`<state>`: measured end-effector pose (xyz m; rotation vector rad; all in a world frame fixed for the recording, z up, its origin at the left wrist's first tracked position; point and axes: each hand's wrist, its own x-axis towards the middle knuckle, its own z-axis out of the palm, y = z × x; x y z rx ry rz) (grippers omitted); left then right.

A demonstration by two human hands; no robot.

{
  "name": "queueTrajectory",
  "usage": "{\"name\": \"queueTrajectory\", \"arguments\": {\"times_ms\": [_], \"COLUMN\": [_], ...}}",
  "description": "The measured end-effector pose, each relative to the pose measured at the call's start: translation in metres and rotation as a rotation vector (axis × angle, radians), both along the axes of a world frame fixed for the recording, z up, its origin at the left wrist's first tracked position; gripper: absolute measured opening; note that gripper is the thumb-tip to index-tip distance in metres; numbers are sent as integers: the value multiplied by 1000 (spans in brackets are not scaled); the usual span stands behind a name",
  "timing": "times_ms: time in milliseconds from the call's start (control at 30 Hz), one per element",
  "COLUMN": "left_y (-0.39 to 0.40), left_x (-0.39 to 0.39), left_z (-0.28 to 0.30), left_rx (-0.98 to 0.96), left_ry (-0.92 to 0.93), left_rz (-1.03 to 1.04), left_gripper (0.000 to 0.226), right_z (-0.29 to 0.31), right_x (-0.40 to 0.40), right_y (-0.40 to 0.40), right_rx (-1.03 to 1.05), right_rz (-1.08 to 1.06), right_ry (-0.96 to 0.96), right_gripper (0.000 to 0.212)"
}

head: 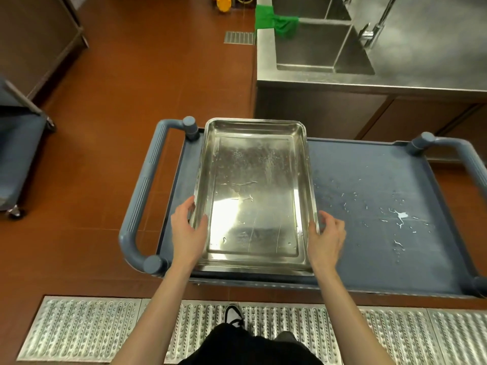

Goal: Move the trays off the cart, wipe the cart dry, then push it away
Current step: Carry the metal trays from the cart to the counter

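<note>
Head view: left hand (188,227) and right hand (326,237) clamp the long side rims of the steel tray (253,196), thumbs over the edges. Tray sits on the left half of the blue cart (369,180) top; can't tell if it's lifted. Water droplets (400,216) on the cart's right half. Steel worktop with sink (324,48) behind, green cloth (274,22) draped over its edge.

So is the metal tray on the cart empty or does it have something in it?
Empty: the tray shows only bare shiny metal with a few water streaks.
</note>
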<state>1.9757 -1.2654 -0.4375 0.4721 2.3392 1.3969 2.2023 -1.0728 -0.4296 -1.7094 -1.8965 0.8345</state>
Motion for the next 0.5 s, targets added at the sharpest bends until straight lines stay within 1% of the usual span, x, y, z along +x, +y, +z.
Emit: {"name": "queueTrajectory", "arguments": {"times_ms": [133, 200, 300, 400, 500], "left_y": [3, 4, 4, 5, 9], "left_x": [-6, -10, -10, -6, -8], "left_z": [2, 2, 1, 2, 7], "left_rx": [-99, -113, -150, -213, -274], "left_ry": [53, 75, 116, 171, 128], "left_rz": [68, 109, 119, 118, 140], "left_gripper": [54, 48, 35, 29, 28], "right_z": [-5, -4, -2, -3, -1], "right_x": [5, 4, 4, 4, 5], "right_y": [-1, 1, 4, 10, 17], "right_rx": [-35, -32, -47, -95, -156], "right_rz": [-25, -37, -27, 9, 32], "right_ry": [-25, -31, -78, -170, -236], "right_gripper": [23, 20, 22, 28, 28]}}
